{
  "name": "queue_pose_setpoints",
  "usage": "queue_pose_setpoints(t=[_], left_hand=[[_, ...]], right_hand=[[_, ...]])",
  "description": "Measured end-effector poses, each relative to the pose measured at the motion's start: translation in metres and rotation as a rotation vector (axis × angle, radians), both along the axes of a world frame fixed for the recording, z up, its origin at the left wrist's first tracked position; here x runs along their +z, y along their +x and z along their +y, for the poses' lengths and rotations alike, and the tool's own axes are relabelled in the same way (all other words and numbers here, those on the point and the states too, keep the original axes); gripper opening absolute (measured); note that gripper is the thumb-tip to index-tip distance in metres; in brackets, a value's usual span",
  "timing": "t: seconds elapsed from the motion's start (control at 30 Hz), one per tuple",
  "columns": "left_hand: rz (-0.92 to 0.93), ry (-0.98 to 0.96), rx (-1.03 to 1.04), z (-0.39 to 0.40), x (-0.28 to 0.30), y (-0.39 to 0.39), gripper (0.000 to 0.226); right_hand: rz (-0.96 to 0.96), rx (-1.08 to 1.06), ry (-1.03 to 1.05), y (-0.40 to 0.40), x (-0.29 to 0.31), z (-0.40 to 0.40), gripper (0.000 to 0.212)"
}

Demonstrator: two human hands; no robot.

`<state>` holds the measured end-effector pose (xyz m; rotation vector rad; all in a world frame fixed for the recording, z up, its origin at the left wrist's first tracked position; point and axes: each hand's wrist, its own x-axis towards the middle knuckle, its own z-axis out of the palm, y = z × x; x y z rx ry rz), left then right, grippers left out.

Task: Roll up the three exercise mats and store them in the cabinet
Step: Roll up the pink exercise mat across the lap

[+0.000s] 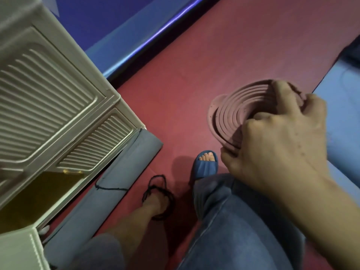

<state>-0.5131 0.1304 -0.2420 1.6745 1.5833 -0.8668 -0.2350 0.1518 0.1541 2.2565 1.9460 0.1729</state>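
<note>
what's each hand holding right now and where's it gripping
The right hand grips the rolled pink mat at its spiral end, fingers curled over the rim. The left hand holds black cord, looped around its fingers.

**Where everything sits around you**

Your right hand (276,141) grips the top end of a rolled mat (239,114), which stands on end on the floor mat (194,55) at centre right. The cabinet (48,98) fills the left, its door hanging open over a compartment at near left. A second rolled mat (124,172) lies along the cabinet's foot. Your left hand (155,203) reaches down between that roll and your sandalled foot (204,164), a cord (159,195) looped about it. Another flat mat (339,106) lies at far right
</note>
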Motion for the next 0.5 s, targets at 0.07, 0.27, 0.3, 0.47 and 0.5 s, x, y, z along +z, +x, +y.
queue_pose_setpoints(t=[0.07, 0.27, 0.3, 0.47, 0.5], left_hand=[[0.059, 0.083, 0.116, 0.016, 0.041, -0.003, 0.041], [-0.078, 0.256, 0.133, 0.052, 0.147, -0.022, 0.049], [-0.117, 0.263, 0.143, 0.058, 0.160, -0.027, 0.048], [-0.544, 0.351, 0.422, 0.083, 0.268, -0.009, 0.043], [-0.628, 0.375, 0.432, 0.086, 0.294, 0.005, 0.042]], right_hand=[[-0.029, -0.004, 0.031, 0.004, 0.005, -0.013, 0.050], [0.029, -0.037, 0.099, 0.032, 0.019, -0.051, 0.047], [0.046, -0.037, 0.135, 0.038, 0.022, -0.063, 0.046], [0.054, -0.089, 0.288, 0.067, 0.031, -0.135, 0.052], [0.069, -0.108, 0.316, 0.071, 0.032, -0.148, 0.053]])
